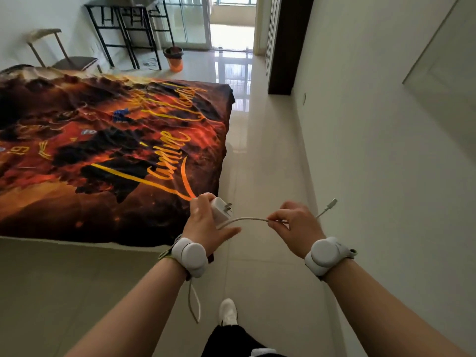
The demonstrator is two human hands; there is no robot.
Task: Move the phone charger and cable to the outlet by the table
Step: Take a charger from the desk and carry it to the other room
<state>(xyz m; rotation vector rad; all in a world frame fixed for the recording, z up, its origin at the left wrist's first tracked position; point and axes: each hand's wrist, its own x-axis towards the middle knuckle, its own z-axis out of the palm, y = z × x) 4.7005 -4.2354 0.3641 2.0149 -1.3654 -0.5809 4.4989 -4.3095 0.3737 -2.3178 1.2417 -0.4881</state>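
In the lower middle of the frame the left hand (203, 222) holds the white phone charger (221, 210), its fingers closed around the body and the two metal prongs pointing to the upper right. The white cable (247, 219) comes out below the charger and makes a low arch to the right hand (296, 225), which pinches it between thumb and fingertips. Past this hand the cable goes on to the right and ends in a small connector (332, 203) that stands free in the air. A loop of the cable hangs down under the left wrist. Both wrists carry a round white wristband device (192, 256). Both hands are above the pale tiled floor (270, 163), just beside the corner of a bed (103, 150) with an orange and black printed cover, which fills the left of the frame. In the upper left stand a black-framed bench (126, 32), a chair (64, 55) and an orange bin (174, 59).
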